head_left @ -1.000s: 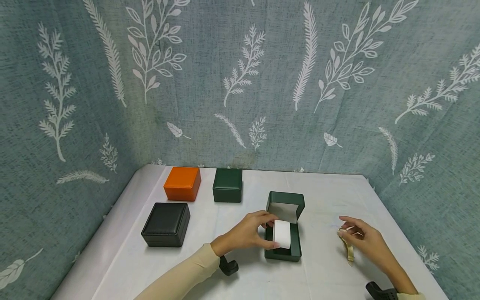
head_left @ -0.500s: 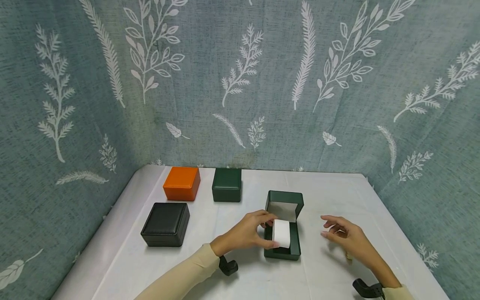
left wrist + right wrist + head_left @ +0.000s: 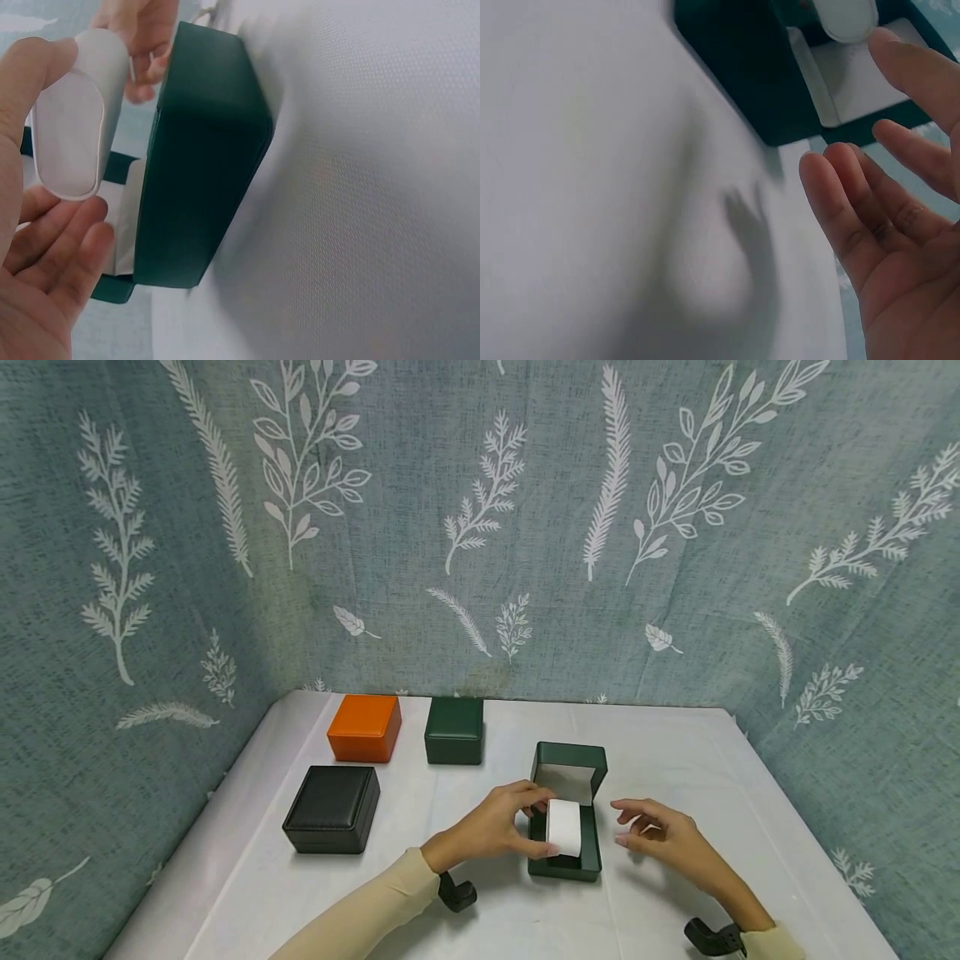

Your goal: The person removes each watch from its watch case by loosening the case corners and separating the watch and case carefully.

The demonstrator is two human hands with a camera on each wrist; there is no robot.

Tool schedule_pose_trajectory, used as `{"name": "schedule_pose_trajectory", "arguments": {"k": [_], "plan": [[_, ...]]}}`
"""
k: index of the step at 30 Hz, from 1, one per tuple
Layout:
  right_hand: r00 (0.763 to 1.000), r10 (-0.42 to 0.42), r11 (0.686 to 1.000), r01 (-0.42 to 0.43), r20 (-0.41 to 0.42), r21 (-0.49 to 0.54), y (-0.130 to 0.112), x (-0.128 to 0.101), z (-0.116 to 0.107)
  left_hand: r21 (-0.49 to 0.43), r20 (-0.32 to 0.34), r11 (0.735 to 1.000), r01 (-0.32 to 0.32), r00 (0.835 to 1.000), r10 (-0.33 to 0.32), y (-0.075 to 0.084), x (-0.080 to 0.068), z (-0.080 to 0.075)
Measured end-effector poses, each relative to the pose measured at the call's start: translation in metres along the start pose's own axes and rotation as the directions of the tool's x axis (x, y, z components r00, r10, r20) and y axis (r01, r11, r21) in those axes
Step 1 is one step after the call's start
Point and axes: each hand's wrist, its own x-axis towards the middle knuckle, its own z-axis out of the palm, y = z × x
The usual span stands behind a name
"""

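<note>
My left hand (image 3: 491, 827) pinches a white watch cushion (image 3: 564, 828) between thumb and fingers, over an open green watch box (image 3: 589, 866) whose lid stands up at the back. The left wrist view shows the cushion's oval end (image 3: 71, 135), thumb on one edge and fingertips at the other. Just right of the box, my right hand (image 3: 671, 843) is in the air with loosely bent fingers and holds nothing. In the right wrist view its fingers (image 3: 825, 187) point toward the box's pale-lined lid. The gold-coloured watch seen earlier is hidden behind the right hand in the head view.
Three closed boxes stand on the white-covered table (image 3: 480, 910): an orange one (image 3: 365, 727) and a green one (image 3: 454, 730) at the back, a black one (image 3: 332, 810) at the left. Leaf-patterned cloth (image 3: 555, 527) surrounds the table.
My right hand has let go of the gold-coloured watch on the table at the right and moved left toward the open box. My left hand stays on the cushion.
</note>
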Motion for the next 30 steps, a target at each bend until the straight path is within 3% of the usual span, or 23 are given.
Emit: {"name": "schedule_pose_trajectory", "arguments": {"k": [17, 30], "plan": [[0.995, -0.06, 0.997, 0.056, 0.083, 0.051, -0.001, 0.01, 0.024, -0.02, -0.013, 1.0, 0.009, 1.0, -0.009, -0.001, 0.003, 0.001], [0.995, -0.057, 0.997, 0.061, 0.076, -0.05, 0.006, 0.01, 0.03, -0.02, -0.015, 1.0, 0.002, 1.0, -0.002, -0.002, 0.003, 0.002]]}}
